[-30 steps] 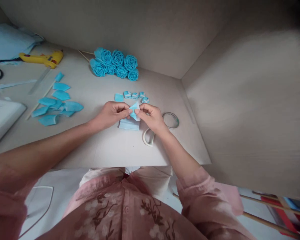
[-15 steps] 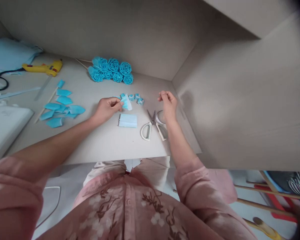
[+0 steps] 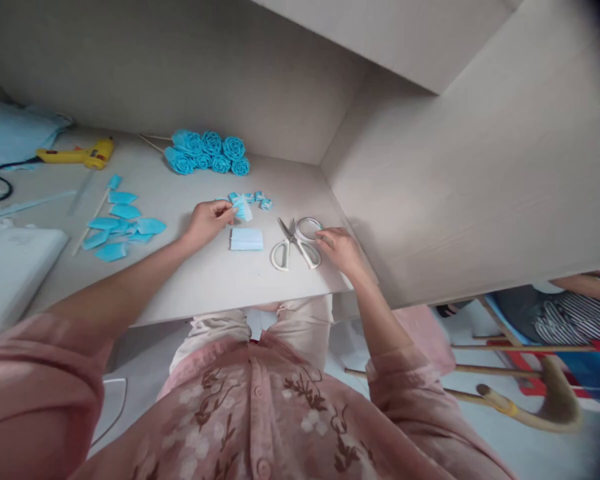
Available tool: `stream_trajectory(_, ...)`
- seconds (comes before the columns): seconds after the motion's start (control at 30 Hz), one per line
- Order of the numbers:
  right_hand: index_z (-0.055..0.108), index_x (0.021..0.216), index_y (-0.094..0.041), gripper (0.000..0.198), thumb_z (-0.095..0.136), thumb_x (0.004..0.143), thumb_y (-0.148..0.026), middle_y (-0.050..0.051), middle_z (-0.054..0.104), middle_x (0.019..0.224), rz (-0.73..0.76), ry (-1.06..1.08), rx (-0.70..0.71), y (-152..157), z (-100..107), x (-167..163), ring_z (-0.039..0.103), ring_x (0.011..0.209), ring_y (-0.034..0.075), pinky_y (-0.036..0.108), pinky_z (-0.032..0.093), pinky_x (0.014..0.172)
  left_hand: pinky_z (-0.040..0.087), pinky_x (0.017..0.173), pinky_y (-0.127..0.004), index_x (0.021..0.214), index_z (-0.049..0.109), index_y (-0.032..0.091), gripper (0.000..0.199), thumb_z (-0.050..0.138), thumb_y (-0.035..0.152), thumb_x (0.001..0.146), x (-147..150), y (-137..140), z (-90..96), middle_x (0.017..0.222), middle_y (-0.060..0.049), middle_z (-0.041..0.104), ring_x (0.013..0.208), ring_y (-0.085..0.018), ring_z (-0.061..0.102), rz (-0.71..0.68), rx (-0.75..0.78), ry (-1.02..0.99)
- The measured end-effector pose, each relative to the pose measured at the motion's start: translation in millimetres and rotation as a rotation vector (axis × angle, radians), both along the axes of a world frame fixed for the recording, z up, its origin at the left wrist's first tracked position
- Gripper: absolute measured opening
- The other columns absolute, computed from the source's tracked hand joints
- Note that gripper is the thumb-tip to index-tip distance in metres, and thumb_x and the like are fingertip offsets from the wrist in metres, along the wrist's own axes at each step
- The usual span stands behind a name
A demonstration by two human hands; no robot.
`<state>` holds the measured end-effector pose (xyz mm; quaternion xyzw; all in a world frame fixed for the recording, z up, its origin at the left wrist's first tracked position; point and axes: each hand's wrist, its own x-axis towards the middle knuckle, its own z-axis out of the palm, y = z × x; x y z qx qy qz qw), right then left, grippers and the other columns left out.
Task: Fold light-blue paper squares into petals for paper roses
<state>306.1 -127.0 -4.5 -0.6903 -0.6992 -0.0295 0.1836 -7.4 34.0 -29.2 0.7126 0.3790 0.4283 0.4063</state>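
Left hand pinches a blue petal, right hand rests by the scissors.
Table point(image 3: 205, 280) carries roses point(image 3: 207, 152) at the back, cut petals point(image 3: 123, 227) far left of the scissors point(image 3: 293, 245), a blue stack point(image 3: 247, 239) just left of them. Left hand point(image 3: 207, 221), fingers closed on the petal point(image 3: 243, 208), is beyond the stack. Right hand point(image 3: 341, 248), fingers loosely curled, holding nothing, touches the scissors' right handle beside the tape ring point(image 3: 309, 228).

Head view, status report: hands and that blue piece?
Left hand pinching small folded blue paper piece. Right hand beside white-handled scissors, grip unclear. Nothing between.
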Motion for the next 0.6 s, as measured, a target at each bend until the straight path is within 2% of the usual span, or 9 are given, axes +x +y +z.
stream_trajectory(0.13, 0.074, 0.1, -0.021, 0.019, 0.058, 0.091, -0.026, 0.009, 0.076, 0.107, 0.005, 0.006, -0.038, 4, -8, 6, 0.063, 0.106, 0.025, 0.038, 0.048, 0.093, 0.037, 0.056, -0.024, 0.064, 0.06, 0.017, 0.029, 0.059, 0.04, 0.081, -3, 1, 1.2, 0.059, 0.0, 0.059, 0.053, -0.011, 0.05, -0.012, 0.016, 0.035)
stream_trajectory(0.23, 0.074, 0.091, -0.022, 0.015, 0.06, 0.088, -0.027, 0.008, 0.076, 0.098, -0.044, 0.17, -0.002, 12, -7, 15, 0.066, 0.096, 0.023, 0.036, 0.049, 0.087, 0.036, 0.055, -0.024, 0.064, 0.06, 0.017, 0.031, 0.057, 0.042, 0.082, -5, 2, 3.5, 0.059, 0.0, 0.058, 0.053, -0.011, 0.049, -0.024, 0.026, 0.062)
stream_trajectory(0.37, 0.07, 0.094, -0.02, 0.021, 0.058, 0.088, -0.036, 0.007, 0.075, 0.1, -0.107, 0.477, 0.129, 22, 7, 20, 0.065, 0.089, 0.019, 0.033, 0.05, 0.081, 0.032, 0.052, -0.024, 0.061, 0.058, 0.017, 0.035, 0.058, 0.046, 0.08, -10, 4, 9.1, 0.053, 0.001, 0.053, 0.05, -0.011, 0.044, -0.068, 0.006, 0.123)
stream_trajectory(0.43, 0.067, 0.095, -0.02, 0.026, 0.058, 0.087, -0.043, 0.005, 0.075, 0.095, -0.058, 0.705, 0.14, 27, 18, 12, 0.065, 0.083, 0.017, 0.031, 0.051, 0.08, 0.03, 0.051, -0.025, 0.056, 0.055, 0.018, 0.04, 0.058, 0.05, 0.079, -14, 7, 12.6, 0.049, 0.002, 0.048, 0.048, -0.01, 0.041, -0.104, -0.024, 0.193)
stream_trajectory(0.5, 0.065, 0.092, -0.02, 0.028, 0.061, 0.086, -0.047, 0.003, 0.075, 0.086, 0.044, 0.872, 0.056, 33, 28, -4, 0.064, 0.076, 0.015, 0.03, 0.051, 0.077, 0.029, 0.051, -0.025, 0.052, 0.051, 0.018, 0.047, 0.058, 0.055, 0.08, -20, 11, 16.4, 0.046, 0.003, 0.045, 0.047, -0.01, 0.04, -0.153, -0.026, 0.312)
stream_trajectory(0.6, 0.066, 0.086, -0.02, 0.028, 0.064, 0.083, -0.048, 0.001, 0.072, 0.074, 0.13, 0.984, -0.053, 42, 36, -35, 0.061, 0.066, 0.012, 0.026, 0.05, 0.069, 0.033, 0.054, -0.027, 0.048, 0.05, 0.018, 0.054, 0.052, 0.058, 0.085, -28, 15, 25.4, 0.048, 0.0, 0.048, 0.05, -0.013, 0.045, -0.119, 0.099, 0.464)
